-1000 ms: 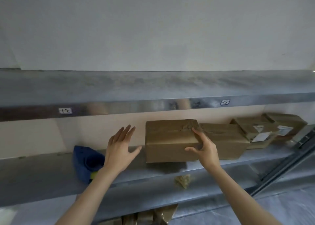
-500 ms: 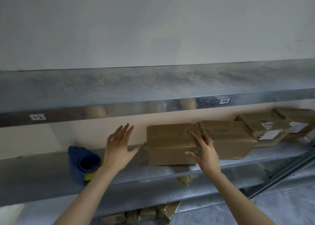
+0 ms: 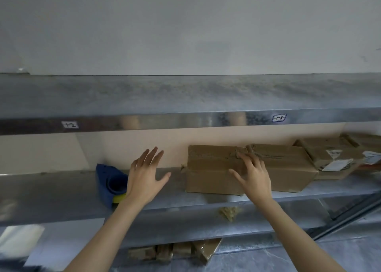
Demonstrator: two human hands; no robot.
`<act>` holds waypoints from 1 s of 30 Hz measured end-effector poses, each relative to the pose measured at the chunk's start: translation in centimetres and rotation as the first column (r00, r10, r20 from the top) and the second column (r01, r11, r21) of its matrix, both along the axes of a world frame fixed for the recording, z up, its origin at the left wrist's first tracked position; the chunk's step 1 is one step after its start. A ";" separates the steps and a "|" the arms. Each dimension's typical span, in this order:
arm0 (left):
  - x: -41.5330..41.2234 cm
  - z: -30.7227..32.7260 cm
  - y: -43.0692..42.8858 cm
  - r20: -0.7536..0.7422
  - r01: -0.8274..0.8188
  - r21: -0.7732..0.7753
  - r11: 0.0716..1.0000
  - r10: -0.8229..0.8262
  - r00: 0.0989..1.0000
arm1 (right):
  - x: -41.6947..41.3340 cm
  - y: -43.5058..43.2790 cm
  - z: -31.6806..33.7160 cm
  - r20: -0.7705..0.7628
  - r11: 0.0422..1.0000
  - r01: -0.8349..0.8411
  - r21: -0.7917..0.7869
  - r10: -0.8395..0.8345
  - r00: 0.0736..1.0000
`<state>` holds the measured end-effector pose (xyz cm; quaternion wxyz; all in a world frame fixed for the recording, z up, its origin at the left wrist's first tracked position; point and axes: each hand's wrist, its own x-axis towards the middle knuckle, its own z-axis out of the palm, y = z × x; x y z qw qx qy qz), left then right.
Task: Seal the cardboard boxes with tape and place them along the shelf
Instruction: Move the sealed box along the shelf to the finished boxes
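A taped cardboard box (image 3: 208,168) sits on the metal shelf (image 3: 61,191), pressed against a second box (image 3: 288,168) on its right. My right hand (image 3: 254,177) rests with spread fingers on the first box's front right corner, not gripping it. My left hand (image 3: 146,175) hovers open to the left of that box, apart from it, palm toward the shelf. Further boxes (image 3: 334,156) with white labels lie at the far right of the shelf.
A blue tape dispenser (image 3: 110,184) lies on the shelf just left of my left hand. An upper shelf (image 3: 185,98) with small labels overhangs. A crumpled tape scrap (image 3: 228,212) hangs below, and flattened cardboard pieces (image 3: 175,251) lie on the lowest level.
The first box has been slid back and right until it meets the second box. My right hand loosened from gripping its corner to resting on it. My left hand stayed open.
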<state>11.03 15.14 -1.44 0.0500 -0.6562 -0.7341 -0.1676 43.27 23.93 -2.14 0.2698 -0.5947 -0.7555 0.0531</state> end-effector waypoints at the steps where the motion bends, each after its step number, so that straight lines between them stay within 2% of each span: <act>1: -0.3 0.2 -0.4 -0.004 -0.004 0.006 1.000 0.004 1.000 | -0.5 0.1 0.4 0.024 1.000 -0.008 -0.008 0.009 1.000; 11: -6.0 2.1 -5.0 0.003 -0.097 0.050 0.994 0.097 0.995 | -9.2 -1.5 3.3 0.209 0.989 -0.102 -0.104 0.122 0.970; 19: -16.0 2.9 -11.4 0.033 -0.152 0.060 0.987 0.150 0.988 | -21.1 -5.4 3.7 0.236 0.974 -0.178 -0.141 0.207 0.950; 27: -29.7 2.6 -20.0 -0.023 -0.191 0.008 0.982 0.191 0.981 | -36.4 -13.4 2.9 0.165 0.958 -0.232 -0.169 0.259 0.952; 30: -33.6 2.6 -22.2 0.012 -0.211 -0.003 0.977 0.211 0.977 | -40.9 -15.7 3.1 0.157 0.946 -0.271 -0.179 0.299 0.941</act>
